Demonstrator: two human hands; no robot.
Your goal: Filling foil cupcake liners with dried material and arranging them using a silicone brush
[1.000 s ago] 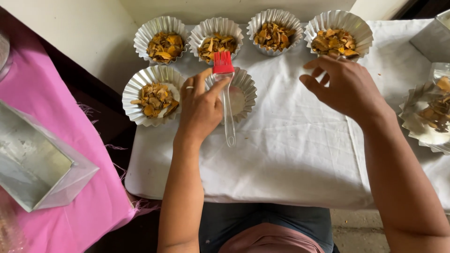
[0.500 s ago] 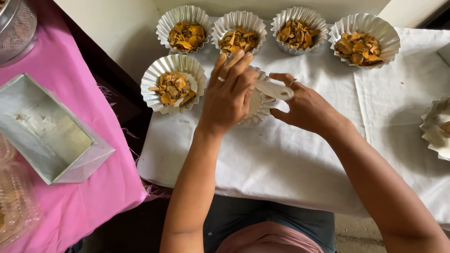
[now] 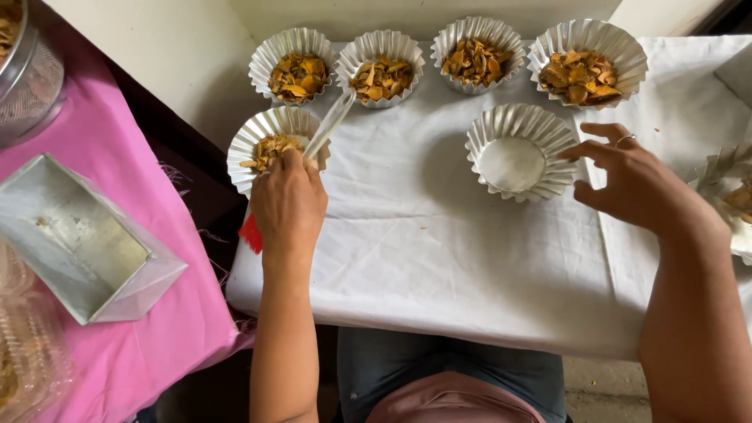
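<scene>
My left hand (image 3: 288, 200) is shut on a pastry brush (image 3: 331, 119) with a clear handle. The handle points up toward the back row, and the red bristles (image 3: 251, 233) stick out below my hand. This hand lies against a fluted foil tin (image 3: 249, 142) holding golden-brown chips. My right hand (image 3: 638, 184) is open with fingers spread, just right of an empty fluted tin (image 3: 517, 149); its fingertips are at the tin's rim. Behind stand several filled tins (image 3: 381, 69) in a row on the white cloth (image 3: 423, 258).
On the pink cloth (image 3: 180, 313) at left lie a metal loaf pan (image 3: 74, 243), a round metal container (image 3: 27, 78) and a clear plastic box (image 3: 16, 352). Another foil tin (image 3: 724, 176) with chips sits at the right edge. A dark gap separates the two tables.
Both hands were together over the empty tin. Now my left hand has drawn back to the left with the brush, and the empty tin sits further right with my right hand beside it.
</scene>
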